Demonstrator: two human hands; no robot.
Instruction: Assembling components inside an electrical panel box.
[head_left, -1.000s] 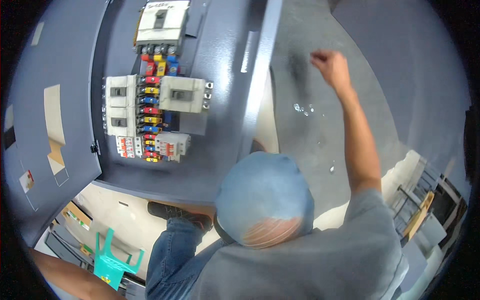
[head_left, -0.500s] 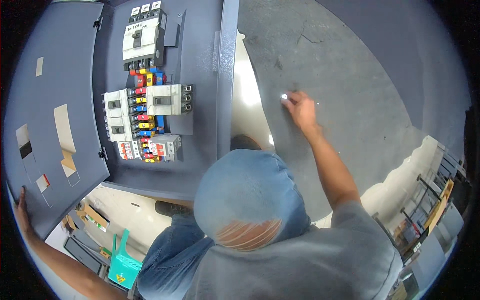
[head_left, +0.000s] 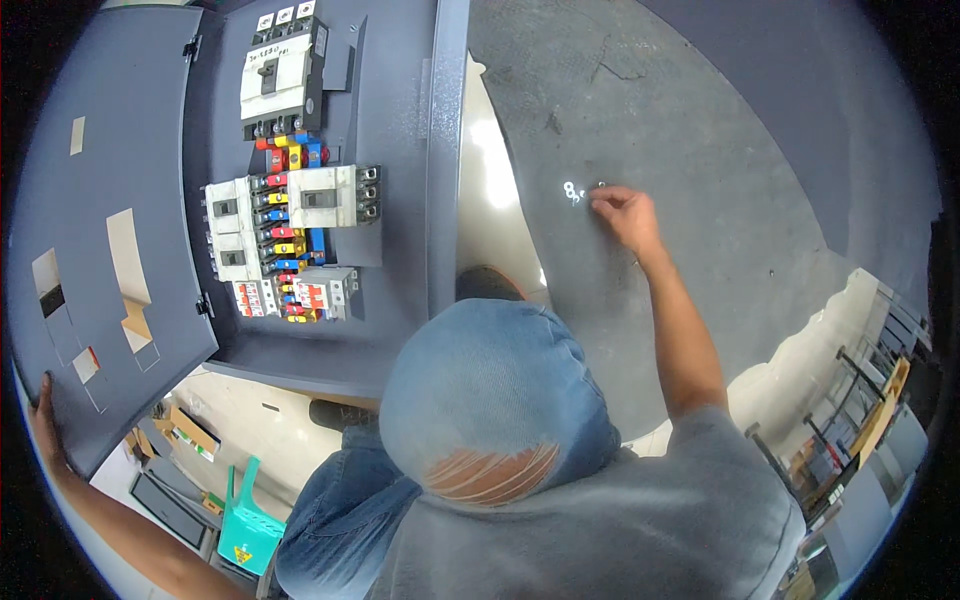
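My right hand (head_left: 625,217) is over a dark rubber mat (head_left: 700,230) on the floor, thumb and fingers pinched together. At the fingertips lie several small shiny metal pieces (head_left: 570,190) that look like washers or nuts. What the pinch holds, if anything, is too small to make out. At the far left my left hand (head_left: 43,420) grips the outer edge of a grey cabinet door (head_left: 100,200), its fingers partly hidden. The door is swung wide from the grey electrical cabinet (head_left: 400,130), where white circuit breakers (head_left: 283,80) sit among red, yellow and blue busbars (head_left: 290,240).
My bent knee in torn jeans (head_left: 490,380) rises between the cabinet and the mat. A green plastic stool (head_left: 250,520) and cardboard (head_left: 190,435) are at the lower left. Stacked furniture and frames (head_left: 860,430) fill the lower right. Cut-outs pierce the door.
My right hand has drawn back to the right from the small metal pieces, which now lie spread on the mat. The left hand remains at the door edge. The view has shifted slightly.
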